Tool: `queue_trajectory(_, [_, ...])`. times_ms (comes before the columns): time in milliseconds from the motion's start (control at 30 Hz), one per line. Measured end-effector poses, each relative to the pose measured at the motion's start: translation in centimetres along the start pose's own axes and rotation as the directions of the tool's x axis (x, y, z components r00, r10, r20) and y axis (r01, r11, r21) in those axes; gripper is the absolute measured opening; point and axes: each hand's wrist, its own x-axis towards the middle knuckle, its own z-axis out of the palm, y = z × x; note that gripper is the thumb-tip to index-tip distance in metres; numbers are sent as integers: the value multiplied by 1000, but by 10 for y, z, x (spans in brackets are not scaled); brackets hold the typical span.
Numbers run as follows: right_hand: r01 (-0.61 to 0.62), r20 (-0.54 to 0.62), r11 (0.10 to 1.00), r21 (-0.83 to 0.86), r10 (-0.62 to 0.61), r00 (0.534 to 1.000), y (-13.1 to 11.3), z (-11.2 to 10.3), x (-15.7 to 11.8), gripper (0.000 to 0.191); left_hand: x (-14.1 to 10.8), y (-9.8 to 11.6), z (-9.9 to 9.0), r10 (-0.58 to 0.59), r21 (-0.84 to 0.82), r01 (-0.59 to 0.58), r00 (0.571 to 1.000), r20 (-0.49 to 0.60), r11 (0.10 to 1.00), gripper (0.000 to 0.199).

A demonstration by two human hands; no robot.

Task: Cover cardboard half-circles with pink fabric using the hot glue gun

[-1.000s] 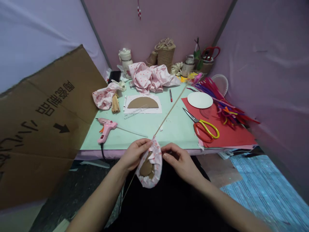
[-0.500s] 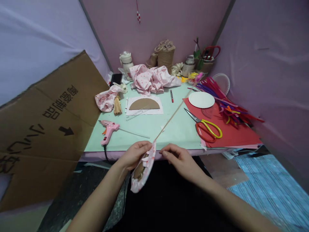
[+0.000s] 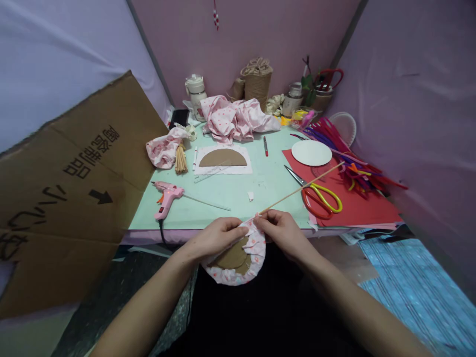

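Just in front of the table edge, my left hand (image 3: 223,237) grips a half-round cardboard piece (image 3: 232,258) by its upper left side. Gathered pink-patterned fabric (image 3: 256,250) wraps its curved rim, with bare brown card in the middle. My right hand (image 3: 278,229) pinches the upper right corner, where a thin wooden stick (image 3: 301,187) meets the fabric. From that corner the stick slants up and right, its far part passing over the scissors (image 3: 316,196). How the stick is fixed there is hidden by my fingers.
A pink glue gun (image 3: 167,198) lies left on the green tabletop (image 3: 208,191). Behind is another cardboard half-circle (image 3: 223,157) on cloth, with crumpled fabric (image 3: 238,119) beyond. Red paper (image 3: 357,203) and pipe cleaners (image 3: 357,163) lie right. A large cardboard sheet (image 3: 82,198) leans left.
The fabric-edged piece has turned from nearly edge-on to facing me. The stick has swung down to the right. My right hand has closed on the corner.
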Motion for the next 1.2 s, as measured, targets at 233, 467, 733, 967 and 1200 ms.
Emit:
queue_trajectory(233, [11, 42, 1000, -24, -10, 999, -4, -9, 0, 23, 10, 8, -14, 92, 118, -86, 995, -48, 989, 39])
queue_trajectory(467, [138, -210, 931, 337, -69, 975, -21, -48, 12, 27, -80, 32, -4, 462, 372, -281, 412, -786, 885, 29])
queue_trajectory(733, [246, -259, 867, 433, -141, 956, -31, -47, 8, 32, -24, 19, 16, 125, -346, -451, 736, -665, 823, 33])
queue_trajectory(967, [256, -301, 889, 380, -143, 943, -22, -45, 9, 35, 34, 27, 9, 29, -704, -432, 862, -506, 564, 43])
queue_trajectory(1200, [320, -344, 908, 271, -220, 913, -10, -53, 19, 31, 32, 24, 2, 31, -697, -429, 862, -505, 575, 43])
